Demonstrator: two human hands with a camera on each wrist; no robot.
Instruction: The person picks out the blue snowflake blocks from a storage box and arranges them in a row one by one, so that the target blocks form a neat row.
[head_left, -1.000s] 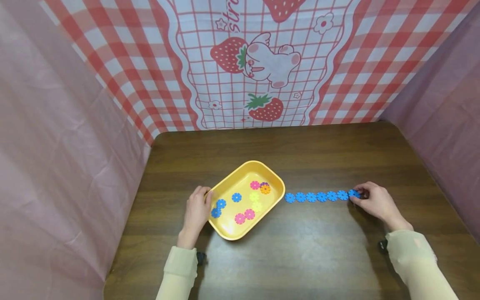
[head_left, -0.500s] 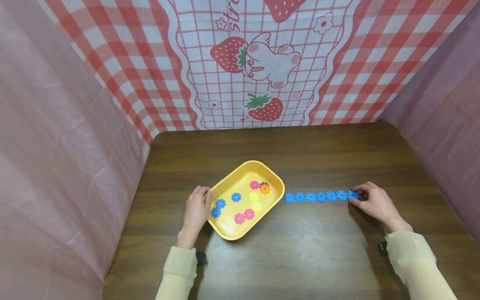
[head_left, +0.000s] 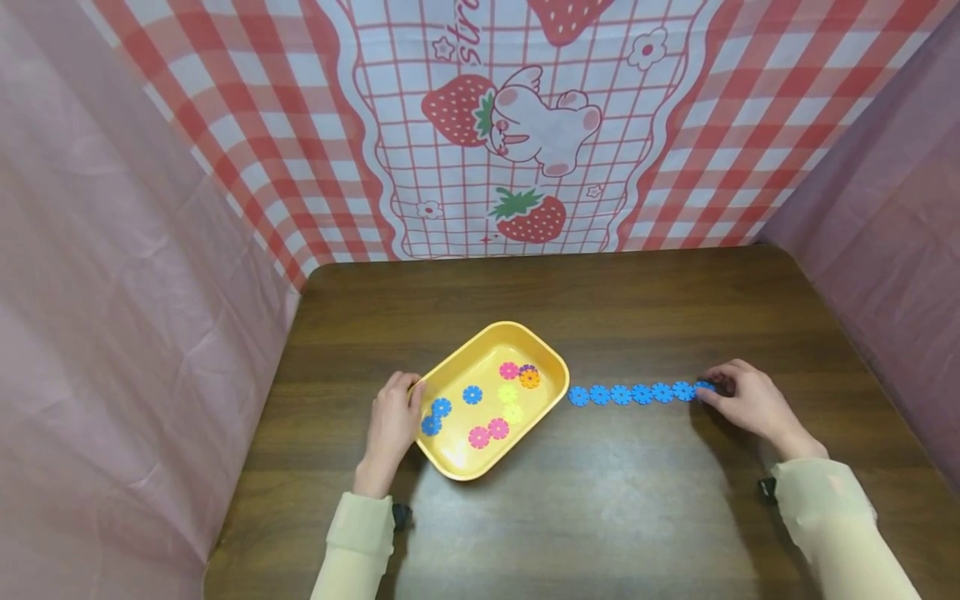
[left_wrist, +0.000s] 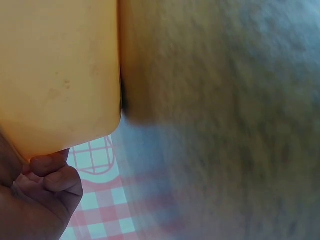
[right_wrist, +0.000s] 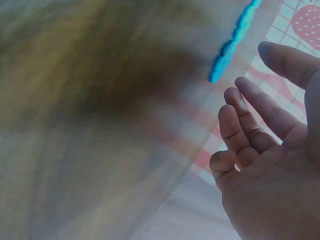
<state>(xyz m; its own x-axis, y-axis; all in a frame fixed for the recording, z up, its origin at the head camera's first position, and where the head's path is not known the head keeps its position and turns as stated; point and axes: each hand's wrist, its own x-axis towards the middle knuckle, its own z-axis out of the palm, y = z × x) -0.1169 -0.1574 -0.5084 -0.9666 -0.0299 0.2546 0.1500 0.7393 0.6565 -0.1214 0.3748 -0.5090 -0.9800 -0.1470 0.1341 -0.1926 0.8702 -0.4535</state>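
My left hand [head_left: 392, 421] grips the left end of a yellow plastic tray [head_left: 457, 461], which lies slanted on the table. In the left wrist view, curled fingers meet the tray's wall [left_wrist: 60, 75] near its rim. To the tray's right, several blue notched flower discs form a straight row [head_left: 641, 394], also edge-on in the right wrist view as a blue strip [right_wrist: 231, 50]. My right hand [head_left: 753, 408] is at the row's right end, partly covering the last disc. Its fingers [right_wrist: 265, 110] and thumb are spread apart around nothing in the right wrist view.
Inside the tray are loose flower discs: blue [head_left: 472, 395], pink [head_left: 479, 437], yellow [head_left: 513, 413], orange [head_left: 529, 378] and a partly hidden purple one. Behind the brown table [head_left: 540, 292] hangs a strawberry-patterned cloth [head_left: 300, 167]. Pink curtains [head_left: 112, 292] flank both sides.
My right hand's fingers have loosened from the row's last blue disc, and the hand has shifted very slightly. The row, the tray and my left hand stay practically where they were.
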